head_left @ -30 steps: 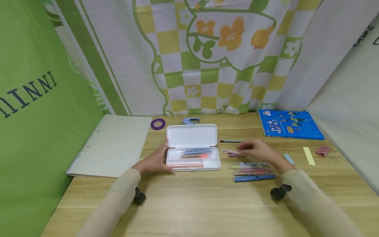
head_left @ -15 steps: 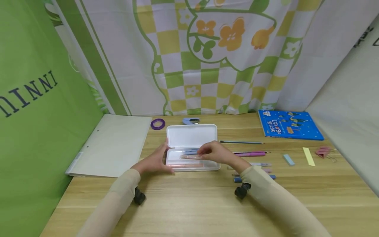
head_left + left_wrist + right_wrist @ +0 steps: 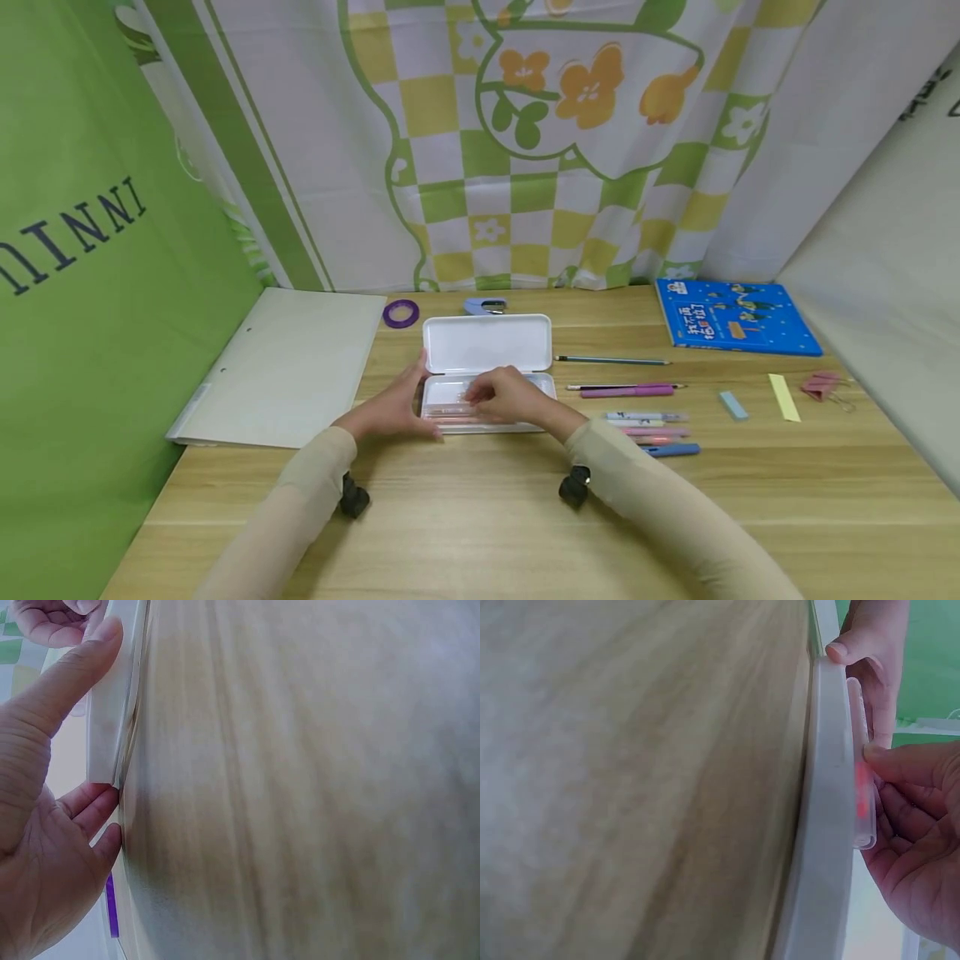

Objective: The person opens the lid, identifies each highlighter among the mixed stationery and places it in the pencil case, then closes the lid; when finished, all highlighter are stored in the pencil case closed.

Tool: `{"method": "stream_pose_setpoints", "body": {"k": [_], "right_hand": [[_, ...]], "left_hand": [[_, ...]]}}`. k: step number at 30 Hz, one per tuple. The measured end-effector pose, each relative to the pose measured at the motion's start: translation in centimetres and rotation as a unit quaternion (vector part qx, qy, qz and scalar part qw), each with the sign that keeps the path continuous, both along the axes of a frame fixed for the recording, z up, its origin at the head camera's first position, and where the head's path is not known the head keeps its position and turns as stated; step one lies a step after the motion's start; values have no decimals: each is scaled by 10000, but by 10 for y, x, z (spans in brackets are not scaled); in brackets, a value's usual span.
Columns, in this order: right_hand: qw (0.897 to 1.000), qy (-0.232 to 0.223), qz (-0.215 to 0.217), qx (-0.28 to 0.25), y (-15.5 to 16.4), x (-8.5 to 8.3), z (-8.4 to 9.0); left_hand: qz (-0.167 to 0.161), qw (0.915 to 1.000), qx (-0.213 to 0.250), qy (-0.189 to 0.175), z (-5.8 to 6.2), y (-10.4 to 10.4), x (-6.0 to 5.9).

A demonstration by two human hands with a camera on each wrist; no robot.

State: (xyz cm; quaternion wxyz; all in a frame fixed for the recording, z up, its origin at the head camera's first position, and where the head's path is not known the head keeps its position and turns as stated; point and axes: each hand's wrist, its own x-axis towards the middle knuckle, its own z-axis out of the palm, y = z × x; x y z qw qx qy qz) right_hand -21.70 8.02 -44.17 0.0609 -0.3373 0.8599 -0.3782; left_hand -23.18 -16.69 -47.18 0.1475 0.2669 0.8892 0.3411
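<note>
A white pencil case (image 3: pixel 487 343) lies open mid-table, its lid tipped back and several pens in its tray. My left hand (image 3: pixel 386 408) braces the case's left front corner: the thumb (image 3: pixel 71 671) lies straight along the front wall (image 3: pixel 112 712) and the fingers rest against the left end. My right hand (image 3: pixel 510 400) is over the tray with curled fingers. It pinches a translucent pink pen (image 3: pixel 861 787) just inside the case's rim (image 3: pixel 829 825). In the head view the pink pen (image 3: pixel 448 410) sticks out to the left of that hand.
Right of the case lie a pencil (image 3: pixel 611 360), a purple pen (image 3: pixel 626 390) and several more pens (image 3: pixel 648 429). Beyond them are an eraser (image 3: pixel 732 404), a yellow note (image 3: pixel 783 397), a pink clip (image 3: pixel 821 385) and a blue book (image 3: pixel 735 315). A white binder (image 3: pixel 288 367), purple tape (image 3: pixel 401 313) and a stapler (image 3: pixel 483 306) sit left and behind.
My right hand came leftward from the loose pens to the case's tray, carrying a pink pen. The left hand stayed at the case's corner.
</note>
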Motion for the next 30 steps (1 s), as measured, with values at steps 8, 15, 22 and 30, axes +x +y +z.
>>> {"method": "stream_pose_setpoints", "body": {"k": [8,15,22,30], "right_hand": [[9999,-11,-93,-44,0,2,-2],[9990,-331,-208,-237,7,1,-3],[9836,-1415,-148,-1110,32,0,7],[9647,-2037,-748,-1493,86,7,17]], "left_hand": [[74,9999,-31,-86,5,0,3],[38,10000,-19,-39,1,-1,2],[5,10000,24,10,1,-1,2],[21,10000,-26,40,2,1,1]]}}
